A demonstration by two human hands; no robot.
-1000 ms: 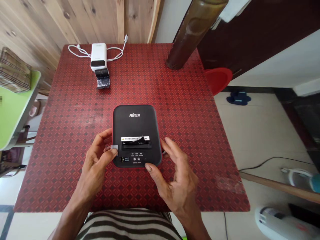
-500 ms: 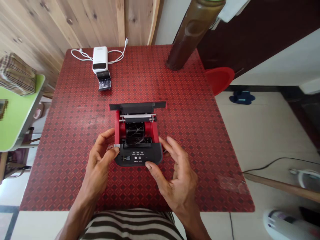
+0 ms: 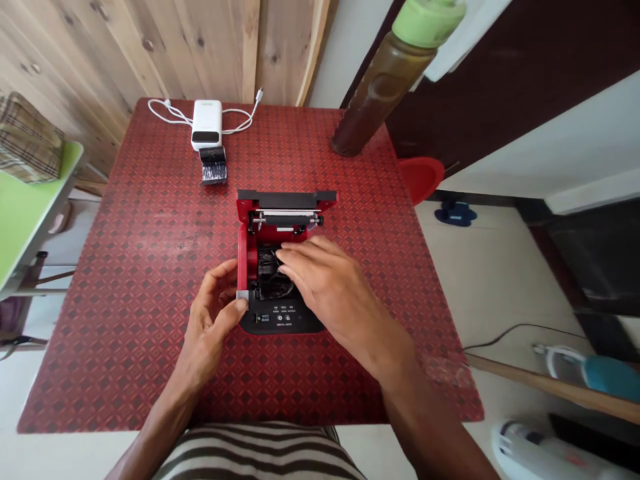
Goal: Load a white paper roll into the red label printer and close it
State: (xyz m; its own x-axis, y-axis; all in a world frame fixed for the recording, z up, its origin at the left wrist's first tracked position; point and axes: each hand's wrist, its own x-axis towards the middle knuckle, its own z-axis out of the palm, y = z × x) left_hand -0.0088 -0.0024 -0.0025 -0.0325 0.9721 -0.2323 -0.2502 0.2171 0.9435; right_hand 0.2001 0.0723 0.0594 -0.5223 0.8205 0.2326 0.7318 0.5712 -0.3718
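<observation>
A small red and black label printer [image 3: 287,323] sits on the table in front of me, its lid [image 3: 287,199] raised at the far side. Inside the bay lies a shiny black roll [image 3: 269,283]. My left hand [image 3: 215,307] grips the printer's left side, with the thumb on the grey corner piece and the fingers around the red wall. From the right, my right hand [image 3: 327,280] reaches down over the bay. Its fingers are closed together at the roll's upper right, and the thumb is hidden beneath the hand.
At the back left are a white device [image 3: 207,120] with a black strip [image 3: 214,165] coming out and a white cable [image 3: 245,123]. A tall brown bottle [image 3: 377,90] with a green lid stands at the back right. A red stool [image 3: 423,179] is beyond the right edge.
The printer's lid has tilted farther open, showing more of the bay. My right hand has left the printer's right front corner and moved into the bay. My left hand keeps its grip.
</observation>
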